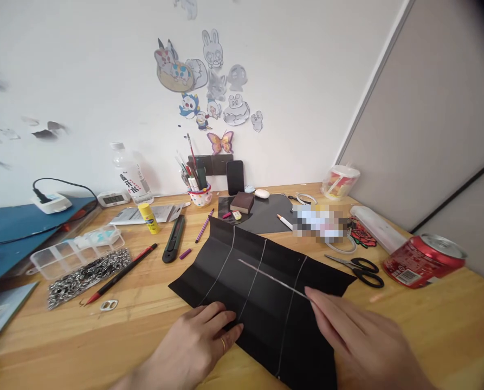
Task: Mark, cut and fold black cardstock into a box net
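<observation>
A creased black sheet (250,295) lies at an angle on the wooden desk, crossed by several pale lines. My left hand (203,338), with a ring on one finger, rests on its near left edge, fingers laid on the sheet. At the right side, the fingers of my right hand (351,330) are pinched round the near end of a thin pale strip (274,279). This strip runs left over the middle of the sheet; whether it touches the surface I cannot tell. Scissors (361,268) with black handles lie by the sheet's right corner.
Left of the sheet are a box cutter (173,239), a glue stick (148,218), a red-and-black pencil (122,274), a pile of metal can tabs (89,273) and a clear compartment box (79,246). A red can (423,260) stands right. Behind are a pen cup (200,194) and a phone (235,177).
</observation>
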Tool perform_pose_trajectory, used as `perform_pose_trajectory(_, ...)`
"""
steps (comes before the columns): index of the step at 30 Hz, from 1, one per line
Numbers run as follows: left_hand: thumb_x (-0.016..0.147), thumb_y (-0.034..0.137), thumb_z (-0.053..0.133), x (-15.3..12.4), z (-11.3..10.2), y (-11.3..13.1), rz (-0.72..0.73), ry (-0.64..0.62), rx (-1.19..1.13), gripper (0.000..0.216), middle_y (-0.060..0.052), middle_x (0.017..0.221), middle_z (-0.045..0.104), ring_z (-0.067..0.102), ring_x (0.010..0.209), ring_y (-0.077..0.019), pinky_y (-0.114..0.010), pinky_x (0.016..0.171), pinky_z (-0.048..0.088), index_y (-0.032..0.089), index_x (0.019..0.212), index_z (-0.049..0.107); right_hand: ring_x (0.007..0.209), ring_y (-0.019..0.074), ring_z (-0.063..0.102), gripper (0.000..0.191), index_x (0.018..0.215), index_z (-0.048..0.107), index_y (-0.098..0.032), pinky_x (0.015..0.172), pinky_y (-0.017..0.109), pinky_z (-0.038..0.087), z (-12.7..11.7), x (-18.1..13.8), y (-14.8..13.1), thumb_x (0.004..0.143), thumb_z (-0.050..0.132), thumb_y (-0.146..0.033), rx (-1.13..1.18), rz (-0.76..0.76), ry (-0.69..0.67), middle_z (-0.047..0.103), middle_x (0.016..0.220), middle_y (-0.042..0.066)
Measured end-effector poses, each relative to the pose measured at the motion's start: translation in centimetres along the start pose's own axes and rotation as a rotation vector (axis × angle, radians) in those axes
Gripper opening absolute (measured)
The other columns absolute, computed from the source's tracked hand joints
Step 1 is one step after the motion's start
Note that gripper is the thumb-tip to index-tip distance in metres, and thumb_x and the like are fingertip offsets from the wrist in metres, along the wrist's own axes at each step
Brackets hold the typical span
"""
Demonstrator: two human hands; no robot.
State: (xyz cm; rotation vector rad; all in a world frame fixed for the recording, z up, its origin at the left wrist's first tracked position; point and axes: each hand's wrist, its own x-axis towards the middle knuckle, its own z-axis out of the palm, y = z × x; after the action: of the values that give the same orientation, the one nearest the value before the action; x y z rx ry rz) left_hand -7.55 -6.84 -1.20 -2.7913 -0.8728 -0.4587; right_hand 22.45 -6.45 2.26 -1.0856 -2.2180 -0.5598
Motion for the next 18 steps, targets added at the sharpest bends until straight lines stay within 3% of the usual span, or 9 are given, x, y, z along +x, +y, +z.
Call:
perform_pose_trajectory(1,0.091,0.014,0.031,0.0,-0.1,0.0,0.006,-0.011,0.000,0.031,-0.009,0.095,0.065,0.058,0.085,-0.0207,-0.032,0.064,0.054,0.013,0.109,0.056,0.075,0.0136,0.067,0.025,0.100,0.063,-0.016,0.069,0.022,0.051,1.1,0.5,-0.6,0.089,0.040,-0.019,0.019,-0.089,-0.035,0.073,0.087,0.004)
perform_pose_trajectory(3,0.088,0.012,0.035,0.1,-0.5,0.1,0.010,-0.032,-0.015,0.030,-0.010,0.097,0.064,0.057,0.087,-0.0215,-0.032,0.065,0.054,0.012,0.110,0.055,0.070,0.0159,0.067,0.037,0.091,0.066,-0.013,0.063,0.026,0.053,3.4,1.1,-0.6,0.092,0.029,-0.015,-0.011,-0.086,-0.206,0.072,0.080,0.007)
perform_pose_trajectory(7,0.082,0.014,0.040,0.8,-1.8,0.7,-0.092,-0.068,-0.138,0.028,-0.008,0.094,0.063,0.056,0.084,-0.0197,-0.028,0.062,0.053,0.016,0.102,0.059,0.079,0.0224,0.064,0.039,0.094,0.066,-0.013,0.064,0.036,0.054,6.1,0.9,1.3,0.092,0.028,-0.020,-0.016,-0.068,-0.291,0.070,0.090,0.011)
perform_pose_trajectory(12,0.081,0.017,0.043,1.8,-1.5,1.1,-0.230,-0.050,-0.190,0.019,-0.005,0.078,0.060,0.055,0.073,-0.0181,-0.026,0.054,0.051,0.018,0.083,0.061,0.093,0.0261,0.059,0.035,0.110,0.061,-0.011,0.074,0.042,0.053,6.1,0.3,1.9,0.090,0.037,-0.029,-0.008,-0.042,-0.398,0.064,0.108,0.013)
perform_pose_trajectory(18,0.082,0.017,0.049,1.6,-0.4,0.7,-0.237,-0.112,-0.202,0.011,-0.004,0.086,0.061,0.056,0.076,-0.0184,-0.027,0.054,0.052,0.019,0.082,0.059,0.093,0.0264,0.059,0.036,0.115,0.058,-0.014,0.075,0.043,0.053,5.6,-0.3,0.8,0.088,0.039,-0.027,-0.015,-0.040,-0.405,0.063,0.113,0.010)
